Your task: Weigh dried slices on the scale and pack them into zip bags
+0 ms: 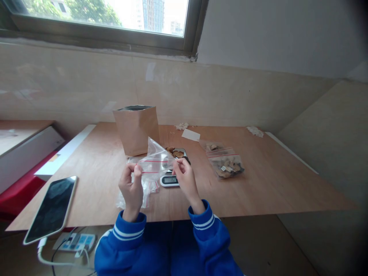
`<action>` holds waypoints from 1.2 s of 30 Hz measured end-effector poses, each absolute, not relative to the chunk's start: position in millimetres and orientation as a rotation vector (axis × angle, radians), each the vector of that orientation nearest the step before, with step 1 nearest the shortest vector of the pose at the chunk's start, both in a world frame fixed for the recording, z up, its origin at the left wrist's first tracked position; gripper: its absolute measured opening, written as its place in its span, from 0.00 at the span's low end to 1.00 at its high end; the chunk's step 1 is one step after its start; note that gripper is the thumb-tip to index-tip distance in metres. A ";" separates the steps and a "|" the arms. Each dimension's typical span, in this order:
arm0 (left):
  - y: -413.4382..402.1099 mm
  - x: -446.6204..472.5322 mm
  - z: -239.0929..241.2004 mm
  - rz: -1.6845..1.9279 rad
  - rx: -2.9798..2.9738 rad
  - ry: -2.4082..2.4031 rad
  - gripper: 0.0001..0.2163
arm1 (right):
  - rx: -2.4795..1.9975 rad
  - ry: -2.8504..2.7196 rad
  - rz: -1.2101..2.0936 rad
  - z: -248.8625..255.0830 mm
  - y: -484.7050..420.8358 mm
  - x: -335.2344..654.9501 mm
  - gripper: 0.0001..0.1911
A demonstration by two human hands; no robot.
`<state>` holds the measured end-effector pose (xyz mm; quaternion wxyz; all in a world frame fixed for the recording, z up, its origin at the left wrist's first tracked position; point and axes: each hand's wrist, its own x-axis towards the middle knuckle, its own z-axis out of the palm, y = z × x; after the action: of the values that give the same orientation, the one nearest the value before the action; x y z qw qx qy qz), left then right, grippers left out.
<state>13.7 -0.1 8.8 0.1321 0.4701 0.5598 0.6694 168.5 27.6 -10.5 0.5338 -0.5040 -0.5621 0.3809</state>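
1. Plywood forms the table [258, 184], which stands against a tiled wall under a window [100, 15]. Places below are told from the small digital scale [171, 179] near the table's front middle.
2. Far left of the scale, a phone [53, 209] lies dark screen up at the table's front corner, overhanging the edge.
3. Left of the scale, the left hand [131, 188] is closed in a pinch on the left end of a clear zip bag [153, 159]. Under that hand lies a loose pile of empty zip bags [145, 191].
4. Behind the scale and to its left, a brown paper bag [137, 128] stands upright with its top open. Its contents cannot be seen.
5. The held zip bag is stretched in the air just above the scale and hides part of it. It looks empty.
6. A few brown dried pieces [176, 153] lie on the scale's platform.
7. At the scale's right end, the right hand [185, 178] pinches the bag's other end, fingers closed on its red-lined mouth.
8. Behind the scale lies a white card [190, 134].
9. Right of the scale, two filled zip bags [225, 161] lie flat, holding brown dried pieces.
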 end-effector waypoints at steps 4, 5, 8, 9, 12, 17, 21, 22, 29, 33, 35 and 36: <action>9.1 13.6 25.7 1.897 1.351 1.759 0.11 | -1.249 -1.426 0.631 -19.2 24.4 176.8 0.15; 13.6 12.4 27.1 1.855 1.372 1.798 0.11 | -1.292 -1.396 0.521 -23.4 26.6 180.5 0.16; 32.8 7.1 20.2 1.692 1.434 1.832 0.11 | -1.405 -1.394 0.219 -40.2 39.9 194.3 0.14; 40.5 5.5 14.8 1.649 1.441 1.826 0.12 | -1.429 -1.434 0.156 -46.1 45.0 198.6 0.13; 61.7 4.3 -4.8 1.630 1.447 1.790 0.13 | -1.496 -1.578 0.078 -60.6 56.6 206.3 0.14; 76.3 13.4 -32.5 1.753 1.356 1.661 0.13 | -1.616 -1.705 0.099 -70.9 60.4 207.1 0.16; 74.2 18.8 -46.3 1.858 1.320 1.614 0.12 | -1.633 -1.701 0.099 -74.7 60.8 208.0 0.11; 73.7 19.0 -48.8 1.875 1.322 1.601 0.12 | -1.629 -1.694 0.094 -75.5 61.0 208.6 0.10; 72.0 16.7 -59.7 1.996 1.360 1.572 0.11 | -1.591 -1.599 0.211 -79.0 62.3 216.3 0.07; 69.7 16.2 -62.9 1.997 1.446 1.614 0.12 | -1.524 -1.538 0.310 -81.3 65.7 223.1 0.05; 68.8 16.3 -63.5 1.996 1.476 1.622 0.12 | -1.494 -1.513 0.344 -82.4 67.3 227.2 0.06; 68.4 16.4 -63.6 1.996 1.492 1.620 0.12 | -1.482 -1.501 0.360 -82.7 68.0 229.4 0.06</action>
<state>16.4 68.4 -63.6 0.0847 0.5001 0.5431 0.6691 229.4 68.0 -82.7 0.4800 -0.6075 -0.6153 0.1477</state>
